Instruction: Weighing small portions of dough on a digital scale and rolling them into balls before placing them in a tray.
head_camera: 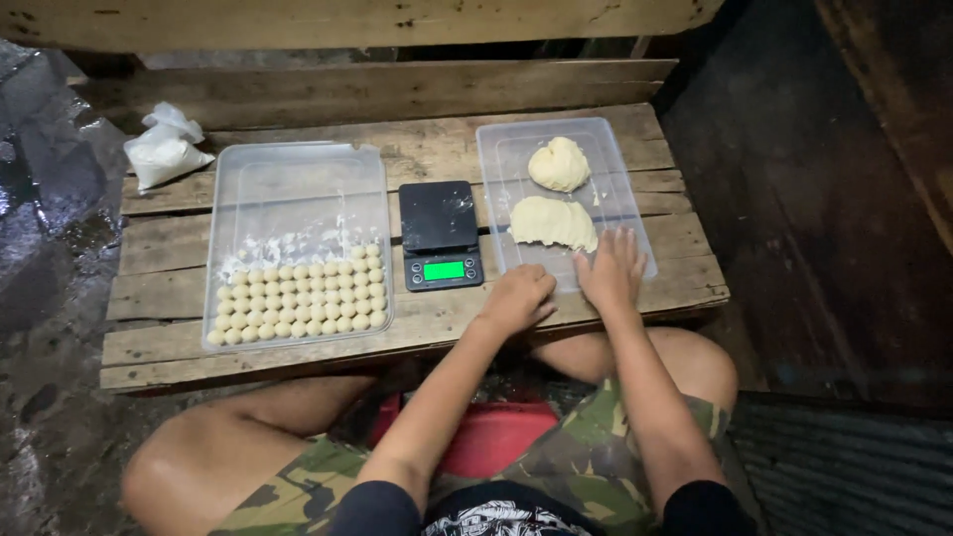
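Left hand point(518, 298) curled and right hand point(611, 268) flat, neither gripping, rest in the clear tray point(496, 149) beside soft, sticky-looking dough point(552, 222); pinch it at its near edge

**Rough wood, clear plastic, soft dough**

The desk point(298, 213) is bare, weathered planks — rough and matt. Both trays point(298, 189) point(516, 139) are clear, smooth plastic, faintly glossy. The scale point(441, 233) has a matt black plastic body. Dough lumps point(558, 164) look soft and matt; the small balls point(298, 298) are smooth, floury. A thin plastic bag point(164, 149) looks crinkled.
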